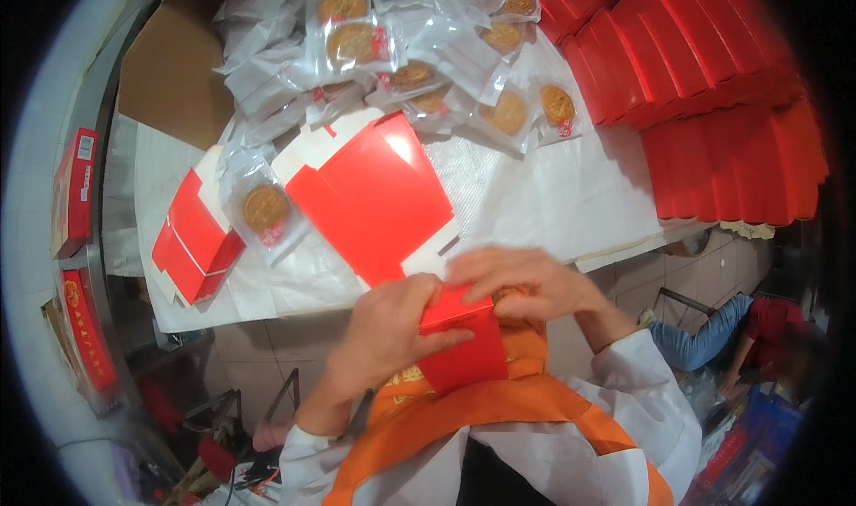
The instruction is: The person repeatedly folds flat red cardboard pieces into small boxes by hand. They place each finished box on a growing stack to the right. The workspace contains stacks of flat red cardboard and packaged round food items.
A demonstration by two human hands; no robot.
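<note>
Close to my body, in front of the orange apron (535, 399), I hold a small red cardboard box (464, 350). My left hand (379, 328) is closed round its left side, the thumb lying across the front. The fingers of my right hand (535, 281), slightly blurred, are bent over the box's top right edge. Just beyond my hands a red and white box (374, 194) lies unfolded on the table. Left of it are a round pastry (266, 207) in a clear wrapper and another red box (194, 243), partly folded and tilted.
Wrapped round pastries (352, 42) are heaped at the far side of the white-covered table (508, 189), beside an open brown carton (178, 69). Stacked red boxes (678, 51) fill the far right. Red packages (85, 328) stand at the left. A person (758, 337) is low at the right.
</note>
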